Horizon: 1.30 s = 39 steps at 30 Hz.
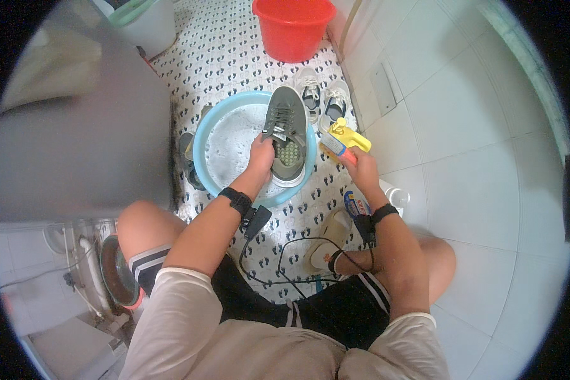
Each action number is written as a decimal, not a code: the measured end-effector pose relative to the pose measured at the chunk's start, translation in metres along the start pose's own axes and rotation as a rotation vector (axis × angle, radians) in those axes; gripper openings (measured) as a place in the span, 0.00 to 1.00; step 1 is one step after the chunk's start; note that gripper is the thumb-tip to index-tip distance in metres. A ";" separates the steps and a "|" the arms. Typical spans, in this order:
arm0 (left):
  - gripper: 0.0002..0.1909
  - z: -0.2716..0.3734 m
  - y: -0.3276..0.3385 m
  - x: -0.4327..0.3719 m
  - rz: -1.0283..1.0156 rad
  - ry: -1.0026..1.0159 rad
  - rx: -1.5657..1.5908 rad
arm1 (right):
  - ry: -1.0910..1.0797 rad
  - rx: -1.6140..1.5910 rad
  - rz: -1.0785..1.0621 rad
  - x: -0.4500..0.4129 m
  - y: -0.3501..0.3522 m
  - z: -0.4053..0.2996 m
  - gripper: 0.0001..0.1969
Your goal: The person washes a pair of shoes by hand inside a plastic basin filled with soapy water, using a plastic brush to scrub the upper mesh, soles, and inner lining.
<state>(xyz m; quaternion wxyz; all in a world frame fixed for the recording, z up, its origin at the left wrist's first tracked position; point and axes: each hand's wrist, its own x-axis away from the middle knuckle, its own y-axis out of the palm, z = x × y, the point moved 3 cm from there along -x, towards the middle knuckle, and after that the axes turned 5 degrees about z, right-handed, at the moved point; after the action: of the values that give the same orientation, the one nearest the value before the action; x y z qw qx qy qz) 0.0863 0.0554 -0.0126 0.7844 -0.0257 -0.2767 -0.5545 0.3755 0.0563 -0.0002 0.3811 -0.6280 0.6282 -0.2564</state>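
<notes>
My left hand (262,156) grips a grey-green lace-up sneaker (292,114) by its side, over the right part of a light blue basin (200,164). Its toe points away from me, and the laces and a patterned insole show. Whitish, foamy water (230,142) fills the basin. To the right of the basin, my right hand (363,167) is closed around the orange handle of a scrub brush (337,147), whose pale bristles face up. Just behind the brush stands a yellow plastic jug (349,136).
A red bucket (292,35) stands beyond a pair of pale sneakers (335,102) near the tiled wall (465,190). More shoes (186,147) lie left of the basin, beside a large grey surface (85,156). A blue packet (356,204) and looping black cables (266,282) are near my legs.
</notes>
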 end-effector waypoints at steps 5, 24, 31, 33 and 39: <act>0.19 0.032 -0.004 0.031 0.008 -0.045 0.118 | -0.056 -0.267 0.203 -0.010 -0.027 -0.069 0.16; 0.23 0.124 -0.030 0.092 -0.113 0.107 0.272 | -0.349 -0.161 0.171 -0.027 -0.052 -0.240 0.18; 0.24 0.127 -0.054 0.075 -0.021 -0.014 0.314 | -0.387 -0.321 0.035 -0.012 -0.023 -0.245 0.17; 0.25 0.118 -0.053 0.071 0.003 -0.008 0.268 | -0.431 -0.072 0.204 -0.038 -0.021 -0.235 0.16; 0.26 0.109 -0.064 0.060 0.029 -0.032 0.244 | -0.450 -0.211 0.100 -0.038 -0.008 -0.223 0.17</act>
<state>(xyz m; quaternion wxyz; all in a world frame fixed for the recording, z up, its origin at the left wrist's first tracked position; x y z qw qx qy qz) -0.0004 0.0177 0.0902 0.7851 0.0572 -0.3543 -0.5048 0.1992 0.0585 0.1412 0.4557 -0.6738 0.5811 -0.0241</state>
